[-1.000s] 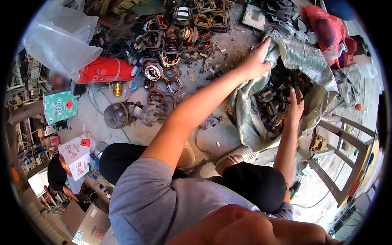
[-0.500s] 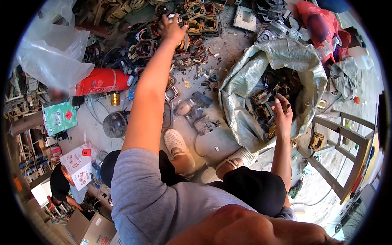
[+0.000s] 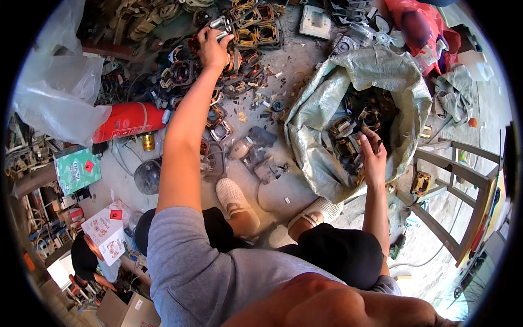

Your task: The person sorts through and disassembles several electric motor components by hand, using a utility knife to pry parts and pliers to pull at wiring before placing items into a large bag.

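At the far end of the floor pile, my left hand [image 3: 213,50] has its fingers curled round the near end of a shiny metal part [image 3: 220,25]; its exact kind is unclear. Old motor-coil frames [image 3: 256,35], black with yellow inner edges, lie just right of that hand. Over the right side, my right hand [image 3: 373,159] is at the near part of the mouth of a pale woven sack [image 3: 308,117]. Its fingers are bent around a small dark piece [image 3: 379,145] that I cannot make out. Inside the sack are several dark coil frames [image 3: 344,146].
A red cylinder [image 3: 133,121] and clear plastic sheeting [image 3: 54,87] lie left of the pile. Dark broken parts [image 3: 267,163] rest near my feet. A wooden frame stool [image 3: 452,191] stands right of the sack. Another person [image 3: 86,256] is at the lower left, beside a white box [image 3: 109,229].
The fingers of my left hand, spread before, are now more closed round the shiny metal part. My right hand stays by the sack mouth. The whole view has shifted slightly.
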The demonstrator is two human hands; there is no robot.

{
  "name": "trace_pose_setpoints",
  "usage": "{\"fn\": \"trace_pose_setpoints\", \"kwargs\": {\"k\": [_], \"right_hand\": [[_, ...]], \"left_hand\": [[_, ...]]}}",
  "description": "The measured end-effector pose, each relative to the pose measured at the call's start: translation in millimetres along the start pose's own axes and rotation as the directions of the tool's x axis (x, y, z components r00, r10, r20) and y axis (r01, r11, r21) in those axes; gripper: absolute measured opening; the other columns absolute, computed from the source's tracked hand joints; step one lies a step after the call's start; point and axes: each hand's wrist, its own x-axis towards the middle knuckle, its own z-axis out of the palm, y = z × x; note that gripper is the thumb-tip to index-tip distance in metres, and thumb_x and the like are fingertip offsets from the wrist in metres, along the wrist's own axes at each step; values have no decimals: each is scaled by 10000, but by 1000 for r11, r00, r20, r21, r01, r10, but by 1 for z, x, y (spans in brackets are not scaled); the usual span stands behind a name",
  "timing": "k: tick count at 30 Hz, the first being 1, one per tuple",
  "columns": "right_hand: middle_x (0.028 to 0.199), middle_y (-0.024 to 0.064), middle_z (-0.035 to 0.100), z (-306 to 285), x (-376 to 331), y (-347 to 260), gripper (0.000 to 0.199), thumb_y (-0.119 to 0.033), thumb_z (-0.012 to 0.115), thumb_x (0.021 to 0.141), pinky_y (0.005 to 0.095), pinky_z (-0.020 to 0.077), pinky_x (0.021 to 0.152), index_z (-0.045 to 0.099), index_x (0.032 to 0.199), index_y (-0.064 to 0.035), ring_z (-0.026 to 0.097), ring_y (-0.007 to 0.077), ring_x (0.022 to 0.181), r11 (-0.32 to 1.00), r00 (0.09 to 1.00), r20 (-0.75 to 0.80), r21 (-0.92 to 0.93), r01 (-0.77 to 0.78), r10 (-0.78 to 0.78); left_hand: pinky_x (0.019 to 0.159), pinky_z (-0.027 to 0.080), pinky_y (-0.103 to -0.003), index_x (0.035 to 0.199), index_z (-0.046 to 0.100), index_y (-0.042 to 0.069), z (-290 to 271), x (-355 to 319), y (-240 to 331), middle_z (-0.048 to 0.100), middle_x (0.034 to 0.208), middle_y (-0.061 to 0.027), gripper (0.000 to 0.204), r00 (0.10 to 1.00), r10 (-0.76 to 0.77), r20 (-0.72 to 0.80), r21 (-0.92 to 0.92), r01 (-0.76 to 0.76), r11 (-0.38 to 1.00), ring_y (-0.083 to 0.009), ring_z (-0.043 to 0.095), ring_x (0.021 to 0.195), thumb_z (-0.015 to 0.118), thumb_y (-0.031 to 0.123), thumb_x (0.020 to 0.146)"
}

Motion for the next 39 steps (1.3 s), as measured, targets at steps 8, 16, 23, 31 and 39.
{"fn": "trace_pose_setpoints", "kwargs": {"k": [8, 16, 23, 31, 39], "right_hand": [[1051, 15, 636, 2, -1, -2, 347, -213, 621, 952, 209, 421, 694, 583, 1222, 2, 532, 63, 846, 999, 999, 29, -13, -46, 46], [998, -15, 628, -7, -11, -10, 331, -216, 615, 953, 198, 401, 644, 582, 1214, -15, 486, 39, 745, 993, 993, 26, -30, -114, 115], [999, -3, 626, -9, -11, -12, 336, -215, 620, 948, 209, 415, 650, 582, 1216, -16, 486, 44, 740, 997, 996, 50, -47, -69, 71], [962, -10, 646, -21, -21, -13, 340, -216, 619, 952, 213, 429, 660, 579, 1218, -8, 511, 42, 763, 994, 992, 62, -12, -107, 108], [953, -14, 627, -28, -29, -10, 335, -211, 617, 952, 212, 421, 649, 580, 1219, -11, 497, 40, 746, 996, 995, 43, -11, -89, 89]], "left_hand": [[659, 482, -550, 1114, 566, 184, 58, 54, 30, 394, 1388, -76, 417, 943, 277, -186, 300, -214, 930, -324, 603, 906, 637, 517, 873], [1168, 98, -568, 1543, 74, 253, 25, 78, 93, 168, 1550, -163, 1133, 942, 95, 322, 266, -187, 946, -418, 214, 1404, 831, 315, 702], [927, 455, -617, 1525, 128, 345, 52, 119, 22, 427, 1329, -260, 1031, 909, 265, 321, 492, -399, 773, -471, 512, 1113, 794, 444, 744], [861, 531, -532, 1501, 195, 356, 54, 81, 44, 377, 1412, -240, 960, 960, 252, 124, 407, -281, 869, -452, 542, 1134, 790, 422, 750], [983, 477, -420, 1441, 348, 214, -41, -67, 169, 561, 1274, -167, 928, 580, 636, 510, -568, -329, 755, -324, 580, 1143, 821, 334, 653]]}}
